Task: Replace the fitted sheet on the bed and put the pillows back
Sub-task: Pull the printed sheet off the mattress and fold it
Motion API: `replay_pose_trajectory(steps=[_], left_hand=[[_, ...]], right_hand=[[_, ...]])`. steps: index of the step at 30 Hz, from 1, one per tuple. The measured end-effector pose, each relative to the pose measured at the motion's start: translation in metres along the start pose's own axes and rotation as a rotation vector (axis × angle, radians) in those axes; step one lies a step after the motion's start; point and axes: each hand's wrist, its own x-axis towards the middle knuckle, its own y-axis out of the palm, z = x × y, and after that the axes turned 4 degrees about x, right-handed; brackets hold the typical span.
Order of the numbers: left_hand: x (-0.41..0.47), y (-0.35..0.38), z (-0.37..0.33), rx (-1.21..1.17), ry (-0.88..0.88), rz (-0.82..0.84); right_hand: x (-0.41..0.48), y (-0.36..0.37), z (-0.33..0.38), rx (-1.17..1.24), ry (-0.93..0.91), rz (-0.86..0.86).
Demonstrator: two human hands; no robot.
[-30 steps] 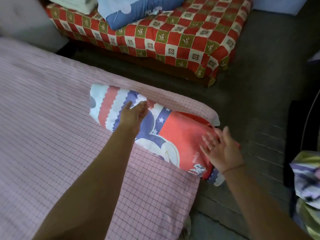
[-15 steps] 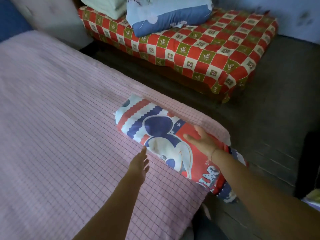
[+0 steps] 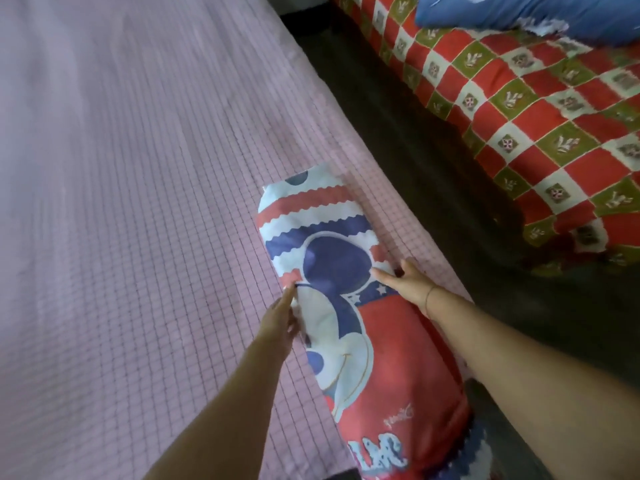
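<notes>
Pillow [image 3: 349,306] lies on the pink fitted sheet [image 3: 138,202], near the bed's right edge. My left hand [image 3: 280,320] touches its left side, fingers straight; my right hand [image 3: 407,282] presses its right side, fingers spread open.

Near end of cartoon pillow [image 3: 349,306] off the bottom edge — blue pillow [image 3: 519,12], checkered cover [image 3: 519,116] partly out of frame.

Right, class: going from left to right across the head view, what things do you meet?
Pink checked sheet → left hand → cartoon pillow → right hand → dark floor → red checked bedspread.
</notes>
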Motion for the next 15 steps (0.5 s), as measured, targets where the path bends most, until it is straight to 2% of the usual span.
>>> replay_pose_trajectory(steps=[5, 8, 10, 15], left_hand=[[0.006, 0.003, 0.010, -0.068, -0.015, 0.101], [0.006, 0.010, 0.007, -0.080, -0.101, 0.063], [0.004, 0.012, -0.002, 0.004, -0.130, 0.026], [-0.030, -0.001, -0.047, -0.026, 0.001, 0.021]], right_hand=[[0.023, 0.005, 0.000, 0.075, 0.037, 0.087], [0.022, 0.009, 0.009, 0.242, 0.100, 0.233], [0.012, 0.008, 0.018, 0.305, 0.129, 0.299], [-0.033, 0.000, 0.069, 0.394, 0.043, 0.341]])
